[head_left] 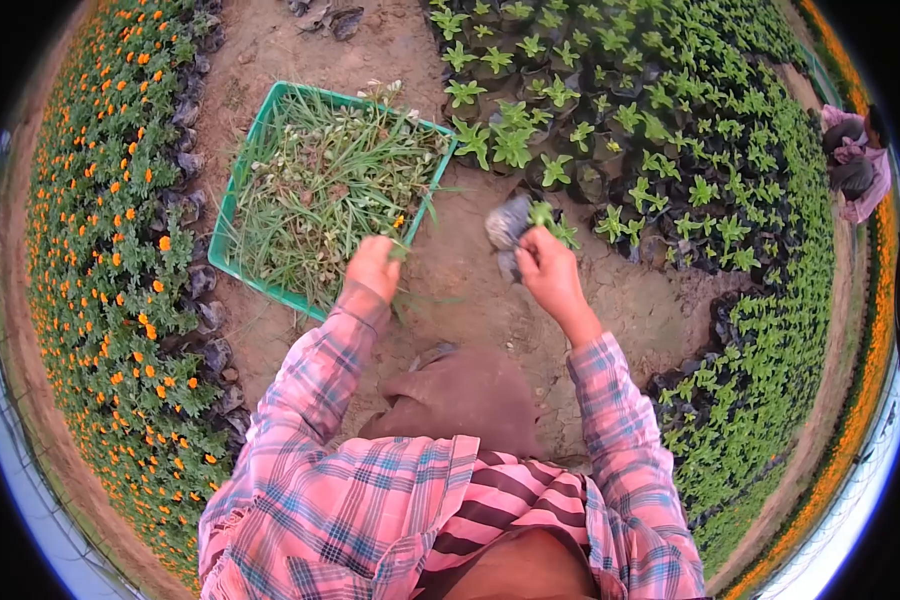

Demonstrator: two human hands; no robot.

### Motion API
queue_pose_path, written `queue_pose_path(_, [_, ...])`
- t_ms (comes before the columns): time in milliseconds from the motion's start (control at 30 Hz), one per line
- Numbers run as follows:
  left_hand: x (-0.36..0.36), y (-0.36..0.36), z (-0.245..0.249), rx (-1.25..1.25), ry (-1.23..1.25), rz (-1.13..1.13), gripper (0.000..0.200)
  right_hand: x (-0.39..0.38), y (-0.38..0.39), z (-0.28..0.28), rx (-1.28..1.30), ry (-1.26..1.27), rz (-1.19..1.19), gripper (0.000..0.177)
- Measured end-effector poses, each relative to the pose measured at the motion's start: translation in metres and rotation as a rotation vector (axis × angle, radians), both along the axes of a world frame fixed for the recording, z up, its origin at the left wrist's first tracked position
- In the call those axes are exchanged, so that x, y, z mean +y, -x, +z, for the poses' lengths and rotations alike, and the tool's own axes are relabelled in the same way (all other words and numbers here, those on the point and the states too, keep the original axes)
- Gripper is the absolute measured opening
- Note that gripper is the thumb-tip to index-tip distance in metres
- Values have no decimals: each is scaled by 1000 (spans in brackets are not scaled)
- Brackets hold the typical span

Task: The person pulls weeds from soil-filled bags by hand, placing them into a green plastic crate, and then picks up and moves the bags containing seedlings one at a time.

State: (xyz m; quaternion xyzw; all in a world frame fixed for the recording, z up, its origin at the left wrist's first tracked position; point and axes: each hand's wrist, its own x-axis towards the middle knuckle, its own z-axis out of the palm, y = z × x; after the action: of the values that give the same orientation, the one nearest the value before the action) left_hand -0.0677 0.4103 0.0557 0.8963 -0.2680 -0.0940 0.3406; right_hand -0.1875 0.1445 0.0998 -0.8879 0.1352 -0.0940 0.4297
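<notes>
My right hand point(552, 278) grips a seedling bag point(511, 222) of dark plastic by its edge. The bag is tilted, with the seedling's green leaves point(560, 228) showing to its right, and is slightly blurred. At the near right rim of a green plastic crate point(235, 190), my left hand point(373, 266) is closed, with green weed leaves point(398, 250) poking out past the fingers. Pulled weeds and grass point(330, 175) fill the crate, some stems hanging over its rim.
Rows of bagged seedlings point(660, 165) stand ahead and to the right. Orange-flowered marigolds point(120, 300) line the left side. Bare soil point(470, 270) lies between them. Another person point(855, 165) crouches at the far right edge.
</notes>
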Motion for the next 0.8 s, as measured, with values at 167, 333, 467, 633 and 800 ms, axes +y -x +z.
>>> queue_pose_path(167, [37,-44,8,98,-442,367,43,32,-75,-32,136,332,-16,11])
queue_pose_path(333, [4,-37,60,-215,-423,344,47,41,-63,-86,293,369,-67,13])
queue_pose_path(467, [-39,-18,92,-64,33,68,16,45,-18,-61,68,11,-253,19])
queue_pose_path(633, [-100,8,-8,856,144,246,32,34,14,-60,160,-183,-391,19])
queue_pose_path(800, [-139,-23,-142,306,235,226,39,22,28,-49,156,58,-294,19])
